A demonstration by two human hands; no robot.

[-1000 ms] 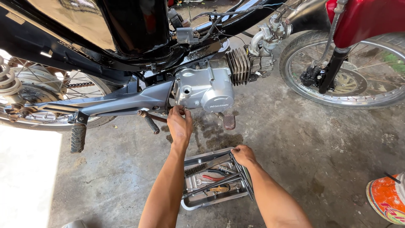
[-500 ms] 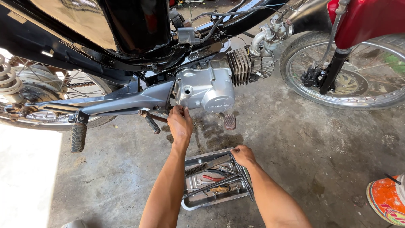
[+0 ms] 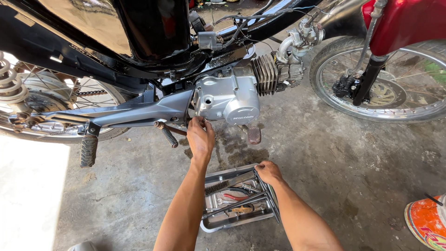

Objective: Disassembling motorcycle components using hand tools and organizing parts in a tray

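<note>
Left hand: my grip pinches something small under the engine cover; I judge it stiff metal, oily, slippery.
Right hand: below the cover, fingers curl over the tool tray rim; rigid, fairly light.

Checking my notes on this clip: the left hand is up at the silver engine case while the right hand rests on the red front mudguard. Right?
Not quite. In the head view the right hand rests on the metal tool tray on the floor. The left hand is at the silver engine case.
</note>
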